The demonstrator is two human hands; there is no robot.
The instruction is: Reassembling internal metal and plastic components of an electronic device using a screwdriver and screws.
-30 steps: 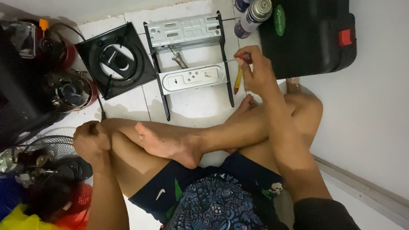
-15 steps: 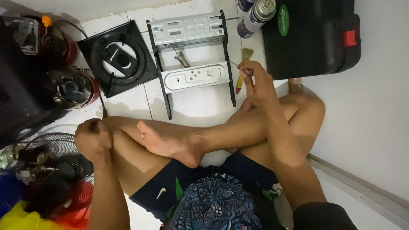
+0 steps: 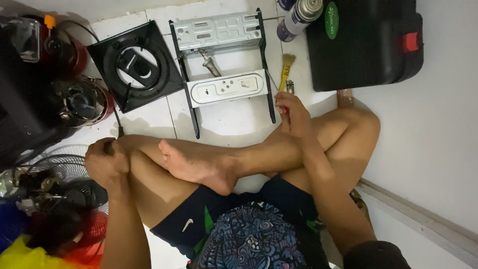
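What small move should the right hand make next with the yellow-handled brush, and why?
Probably lift the yellow-handled brush off the white tiled floor. The right hand touches its handle end, beside the dismantled grey metal frame. The left hand rests fisted on the knee.

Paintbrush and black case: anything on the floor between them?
Head view: nothing large; only a small metal part lies just right of the paintbrush, then bare white tile up to the black case.
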